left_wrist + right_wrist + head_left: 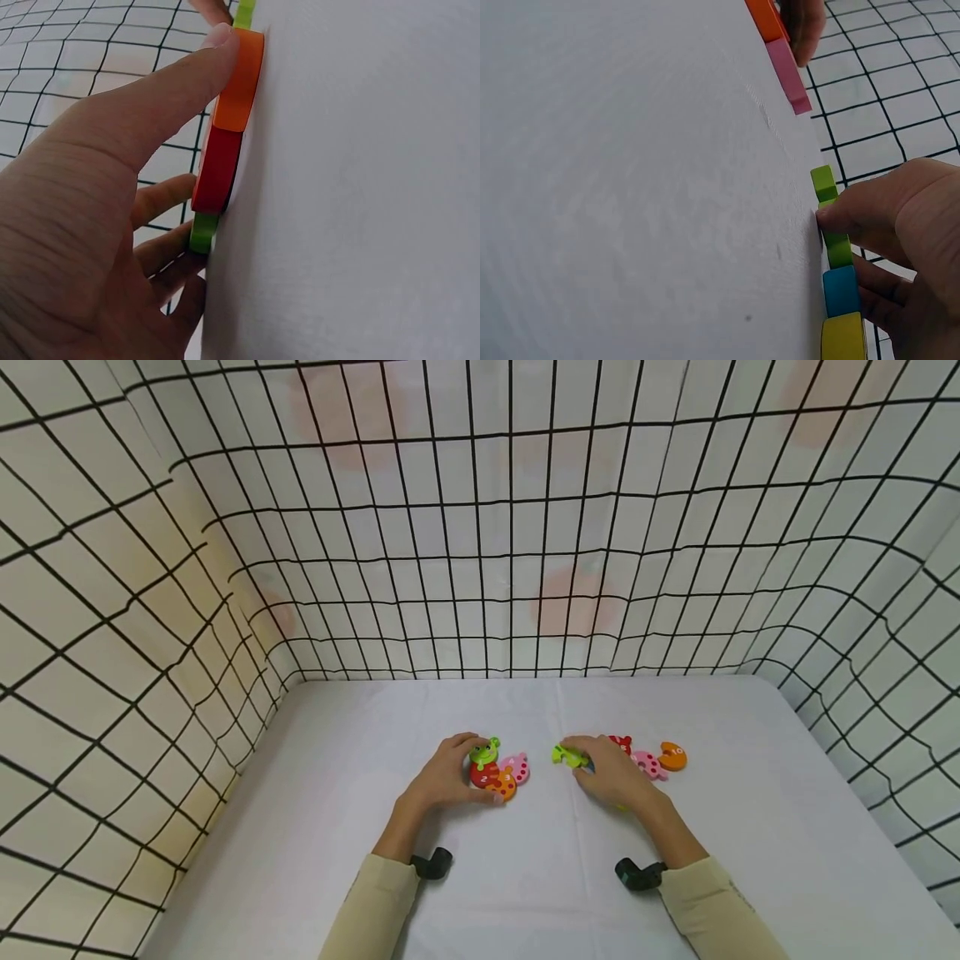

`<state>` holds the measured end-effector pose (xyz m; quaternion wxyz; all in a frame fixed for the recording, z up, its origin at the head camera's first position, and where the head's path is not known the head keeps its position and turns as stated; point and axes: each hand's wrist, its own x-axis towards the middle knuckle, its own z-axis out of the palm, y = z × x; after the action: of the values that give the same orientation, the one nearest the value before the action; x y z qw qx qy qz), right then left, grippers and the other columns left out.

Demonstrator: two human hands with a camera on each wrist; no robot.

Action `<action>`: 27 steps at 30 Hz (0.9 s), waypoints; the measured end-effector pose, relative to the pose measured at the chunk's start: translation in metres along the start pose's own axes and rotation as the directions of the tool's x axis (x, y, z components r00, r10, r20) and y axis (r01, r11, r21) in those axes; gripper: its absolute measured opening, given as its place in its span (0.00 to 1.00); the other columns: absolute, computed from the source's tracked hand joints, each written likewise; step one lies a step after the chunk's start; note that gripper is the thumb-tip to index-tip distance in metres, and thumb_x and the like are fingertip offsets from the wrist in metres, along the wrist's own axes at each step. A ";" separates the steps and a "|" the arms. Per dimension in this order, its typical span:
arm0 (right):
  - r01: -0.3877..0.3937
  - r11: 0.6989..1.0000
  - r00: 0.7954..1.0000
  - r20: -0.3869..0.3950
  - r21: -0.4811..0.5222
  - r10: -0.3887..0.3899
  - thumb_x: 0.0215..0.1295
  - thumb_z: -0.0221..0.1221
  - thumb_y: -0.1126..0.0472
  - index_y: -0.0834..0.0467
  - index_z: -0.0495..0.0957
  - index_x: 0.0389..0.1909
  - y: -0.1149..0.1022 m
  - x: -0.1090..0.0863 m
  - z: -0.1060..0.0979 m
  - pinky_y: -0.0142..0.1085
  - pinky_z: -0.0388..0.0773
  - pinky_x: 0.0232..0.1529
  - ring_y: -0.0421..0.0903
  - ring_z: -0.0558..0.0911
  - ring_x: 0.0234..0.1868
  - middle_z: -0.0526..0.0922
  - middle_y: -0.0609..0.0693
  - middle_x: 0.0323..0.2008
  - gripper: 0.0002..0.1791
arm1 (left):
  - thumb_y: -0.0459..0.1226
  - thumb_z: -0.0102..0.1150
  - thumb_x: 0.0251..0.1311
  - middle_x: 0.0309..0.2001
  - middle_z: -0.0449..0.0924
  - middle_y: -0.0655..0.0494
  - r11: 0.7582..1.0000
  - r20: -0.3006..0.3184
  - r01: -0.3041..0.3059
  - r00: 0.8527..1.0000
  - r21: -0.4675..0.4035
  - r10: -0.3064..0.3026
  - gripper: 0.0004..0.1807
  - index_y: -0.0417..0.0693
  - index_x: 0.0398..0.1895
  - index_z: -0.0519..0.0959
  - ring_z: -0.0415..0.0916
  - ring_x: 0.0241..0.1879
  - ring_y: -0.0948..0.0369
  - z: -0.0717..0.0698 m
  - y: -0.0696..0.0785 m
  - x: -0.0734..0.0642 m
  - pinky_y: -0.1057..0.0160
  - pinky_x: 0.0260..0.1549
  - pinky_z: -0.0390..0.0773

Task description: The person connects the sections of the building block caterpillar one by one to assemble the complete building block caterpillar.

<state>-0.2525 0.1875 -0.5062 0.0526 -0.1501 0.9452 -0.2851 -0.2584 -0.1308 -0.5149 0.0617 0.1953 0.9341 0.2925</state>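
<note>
My left hand (446,775) spans a joined group of flat puzzle pieces lying on the table. Its thumb presses the edge of an orange piece (241,79), and its fingers curl round the far side by a green frog-like head piece (483,754). Between these sits a red piece (218,169) marked 2; a pink spotted piece (517,767) forms the free end. To the right, my right hand (613,774) pinches a light green puzzle piece (567,757) between thumb and fingers. Blue (841,291) and yellow (844,337) pieces adjoin it, mostly hidden under the hand in the head view.
Beyond the right hand lie a red piece (622,742), a pink spotted piece (649,765) and an orange piece (672,757) marked 10. A white-covered table (525,868) bears everything. Black wire grid walls (510,552) rise at its back and both sides.
</note>
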 end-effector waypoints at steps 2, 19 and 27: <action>0.010 1.000 1.000 0.002 -0.001 -0.010 0.70 0.59 0.61 0.50 0.75 0.70 0.002 0.000 0.000 0.59 0.72 0.68 0.56 0.74 0.65 0.76 0.53 0.69 0.27 | 0.63 0.78 0.43 0.76 0.64 0.50 1.000 -0.002 -0.002 1.000 0.002 0.002 0.53 0.56 0.74 0.70 0.60 0.76 0.48 0.001 0.000 0.000 0.39 0.70 0.70; 0.066 0.995 0.998 -0.028 0.077 -0.064 0.69 0.66 0.58 0.50 0.78 0.64 0.005 0.003 -0.002 0.37 0.76 0.45 0.45 0.74 0.44 0.79 0.46 0.51 0.22 | 0.62 0.78 0.43 0.76 0.64 0.49 1.000 -0.006 0.010 1.000 -0.002 -0.010 0.52 0.58 0.73 0.71 0.60 0.76 0.47 0.003 0.002 0.000 0.38 0.70 0.69; 0.104 0.983 0.993 -0.076 0.152 -0.093 0.68 0.66 0.62 0.51 0.79 0.62 -0.010 0.008 -0.005 0.41 0.79 0.50 0.46 0.77 0.46 0.81 0.50 0.58 0.21 | 0.64 0.77 0.42 0.76 0.65 0.51 0.998 -0.005 0.032 0.999 0.049 -0.032 0.53 0.58 0.74 0.71 0.63 0.75 0.48 0.001 0.007 0.001 0.40 0.70 0.70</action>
<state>-0.2581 0.1798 -0.4970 0.0174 -0.1823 0.9127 -0.3654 -0.2568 -0.1250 -0.5119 0.0597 0.1814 0.9440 0.2691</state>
